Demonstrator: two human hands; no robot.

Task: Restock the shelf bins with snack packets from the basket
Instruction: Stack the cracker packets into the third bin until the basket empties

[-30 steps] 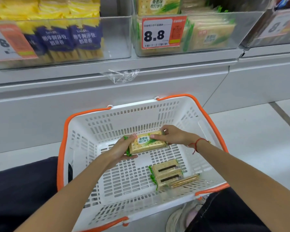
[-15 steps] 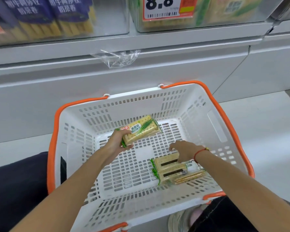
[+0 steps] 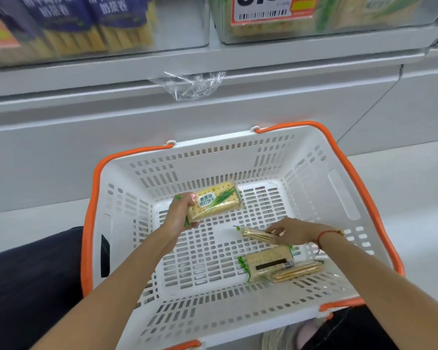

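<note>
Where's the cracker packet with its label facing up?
Head view: left hand holds the cracker packet above the basket floor, left of centre.

We see basket (image 3: 311,157) open at top, walls all round, orange handles (image 3: 364,188) folded down along rim. Bare floor in basket's far right and near left. Left hand (image 3: 177,217) with cracker packet (image 3: 214,202) fills far left; right hand (image 3: 292,232) lifting second packet (image 3: 257,234) at centre right. Two packets (image 3: 276,265) block near right corner. Shelf edge (image 3: 213,59) overhangs beyond basket, plastic scrap (image 3: 190,84) hanging from it.
</note>
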